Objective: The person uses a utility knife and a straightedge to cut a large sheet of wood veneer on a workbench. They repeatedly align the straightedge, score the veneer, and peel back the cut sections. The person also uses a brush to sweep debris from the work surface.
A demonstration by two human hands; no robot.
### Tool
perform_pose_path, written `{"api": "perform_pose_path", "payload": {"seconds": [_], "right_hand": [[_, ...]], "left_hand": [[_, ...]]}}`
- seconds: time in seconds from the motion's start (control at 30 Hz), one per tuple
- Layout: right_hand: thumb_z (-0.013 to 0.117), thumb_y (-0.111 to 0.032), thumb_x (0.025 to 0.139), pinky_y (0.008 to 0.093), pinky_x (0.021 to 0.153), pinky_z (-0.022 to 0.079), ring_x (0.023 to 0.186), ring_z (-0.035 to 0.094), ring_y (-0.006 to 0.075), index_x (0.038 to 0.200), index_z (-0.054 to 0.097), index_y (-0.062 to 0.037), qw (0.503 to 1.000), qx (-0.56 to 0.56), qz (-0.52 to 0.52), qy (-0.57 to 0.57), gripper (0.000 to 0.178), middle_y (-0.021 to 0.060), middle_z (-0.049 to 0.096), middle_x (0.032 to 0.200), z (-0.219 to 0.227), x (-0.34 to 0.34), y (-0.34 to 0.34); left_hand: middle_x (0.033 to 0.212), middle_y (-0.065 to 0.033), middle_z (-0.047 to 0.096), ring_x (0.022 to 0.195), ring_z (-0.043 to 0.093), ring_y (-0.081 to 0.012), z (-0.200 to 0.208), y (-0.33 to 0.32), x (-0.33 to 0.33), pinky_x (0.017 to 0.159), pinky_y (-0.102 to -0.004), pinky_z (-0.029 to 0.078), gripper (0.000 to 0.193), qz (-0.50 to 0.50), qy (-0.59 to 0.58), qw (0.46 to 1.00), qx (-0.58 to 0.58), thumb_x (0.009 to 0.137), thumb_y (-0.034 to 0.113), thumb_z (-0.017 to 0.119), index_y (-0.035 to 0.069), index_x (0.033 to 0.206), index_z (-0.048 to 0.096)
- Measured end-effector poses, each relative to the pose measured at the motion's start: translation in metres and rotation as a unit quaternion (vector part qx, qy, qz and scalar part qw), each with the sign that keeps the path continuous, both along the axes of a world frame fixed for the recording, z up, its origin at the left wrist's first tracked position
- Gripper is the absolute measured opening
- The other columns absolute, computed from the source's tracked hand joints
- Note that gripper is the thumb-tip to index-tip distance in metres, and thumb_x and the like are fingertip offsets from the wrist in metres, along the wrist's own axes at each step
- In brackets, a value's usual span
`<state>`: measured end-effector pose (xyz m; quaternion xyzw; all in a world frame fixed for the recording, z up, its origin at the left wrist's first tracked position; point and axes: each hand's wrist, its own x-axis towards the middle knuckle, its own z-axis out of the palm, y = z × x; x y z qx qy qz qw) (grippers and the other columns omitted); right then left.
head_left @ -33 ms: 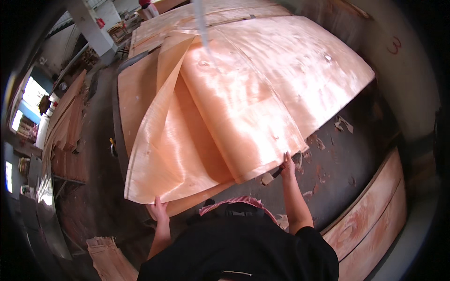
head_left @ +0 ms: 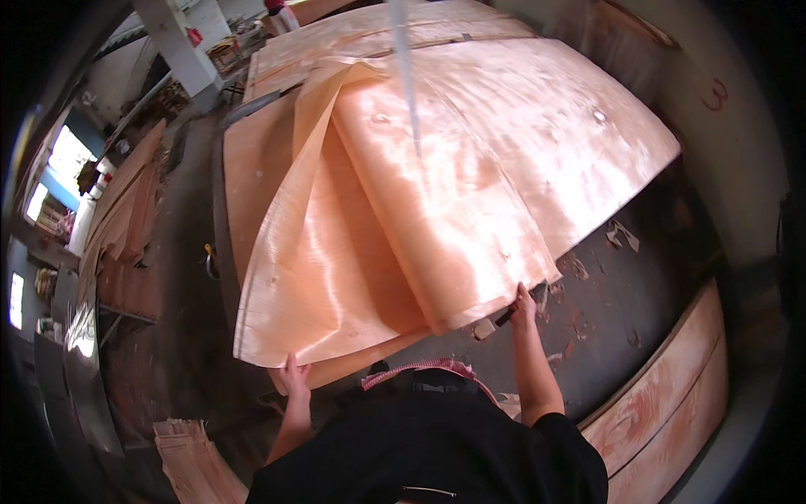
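A large, thin, pale orange wood veneer sheet [head_left: 453,227] lies over a stack, its middle raised in a long rounded fold and its left part lifted and curling over at the far end. At the near left corner, my left hand [head_left: 294,378] pinches the sheet's edge between thumb and fingers. My right hand [head_left: 523,307] is closed at the near right corner, with the edge in its fingers. A dark-handled tool with a pale, broad end [head_left: 484,328] sticks out beside that hand; its kind is unclear. Some of the fingers are hidden under the sheet.
More veneer sheets [head_left: 579,143] spread at the back right. Wood scraps [head_left: 621,235] litter the dark floor. Boards [head_left: 663,395] lean at the lower right, and torn veneer strips [head_left: 193,458] lie at the lower left. A pillar [head_left: 180,50] and a person [head_left: 281,13] are far back.
The view has shifted, so the scene sits slightly further right and lower. The sheet's far left edge curls over more at its top. Both hands remain at the near edge.
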<state>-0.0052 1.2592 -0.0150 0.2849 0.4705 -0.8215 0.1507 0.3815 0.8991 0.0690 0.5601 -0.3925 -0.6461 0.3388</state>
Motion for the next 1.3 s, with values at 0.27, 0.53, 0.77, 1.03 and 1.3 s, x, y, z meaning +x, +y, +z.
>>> {"api": "perform_pose_path", "payload": {"seconds": [0.27, 0.53, 0.77, 1.03, 1.3], "right_hand": [[0.060, -0.024, 0.081, 0.0226, 0.033, 0.020, 0.033, 0.027, 0.0074, 0.057, 0.042, -0.0159, 0.997, 0.014, 0.036, -0.062, 0.030, -0.0064, 0.033, 0.045, -0.011, 0.039, -0.028], [0.048, -0.049, 0.083, 0.0202, 0.033, 0.023, 0.038, 0.037, 0.0066, 0.078, 0.062, -0.0060, 0.982, 0.146, 0.094, -0.076, 0.045, 0.0002, 0.056, 0.057, -0.023, 0.085, 0.052], [0.054, -0.036, 0.085, 0.0182, 0.037, 0.018, 0.041, 0.028, 0.0016, 0.104, 0.058, -0.0044, 0.894, 0.306, 0.008, 0.327, 0.037, -0.0056, 0.049, 0.063, 0.231, -0.015, 0.019], [0.054, -0.032, 0.086, 0.0172, 0.040, 0.016, 0.042, 0.023, 0.0007, 0.111, 0.054, -0.0006, 0.850, 0.056, 0.079, 0.518, 0.040, -0.0046, 0.038, 0.055, 0.484, -0.008, -0.123], [0.054, -0.021, 0.087, 0.0154, 0.038, 0.017, 0.042, 0.024, -0.0015, 0.107, 0.053, 0.0002, 0.790, 0.070, 0.147, 0.591, 0.029, -0.0040, 0.045, 0.064, 0.510, -0.006, -0.145]], "left_hand": [[0.092, -0.0022, 0.057, 0.077, 0.056, -0.0132, -0.067, -0.007, 0.023, 0.061, -0.0236, 0.046, 0.030, -0.024, 0.028, 0.993, 0.113, 0.085, 0.034, 0.051, 0.011, 0.104, 0.050], [0.088, -0.0006, 0.056, 0.072, 0.055, -0.0125, -0.109, -0.007, 0.047, 0.060, -0.0235, 0.046, 0.027, -0.071, 0.035, 0.978, 0.192, 0.087, 0.036, 0.046, 0.016, 0.105, 0.049], [0.069, -0.0050, 0.060, 0.057, 0.051, -0.0118, -0.087, -0.006, 0.055, 0.049, -0.0197, 0.039, 0.058, -0.346, -0.051, 0.886, 0.305, 0.088, 0.050, 0.027, 0.004, 0.085, 0.061], [0.070, -0.0067, 0.062, 0.051, 0.050, -0.0105, -0.012, 0.006, -0.010, 0.050, -0.0216, 0.042, 0.042, -0.453, -0.110, 0.884, -0.001, 0.090, 0.037, 0.041, 0.001, 0.087, 0.060], [0.073, -0.0050, 0.063, 0.057, 0.052, -0.0086, -0.028, 0.015, 0.002, 0.055, -0.0231, 0.044, 0.037, -0.518, -0.143, 0.838, -0.091, 0.089, 0.033, 0.044, 0.001, 0.095, 0.060]]}}
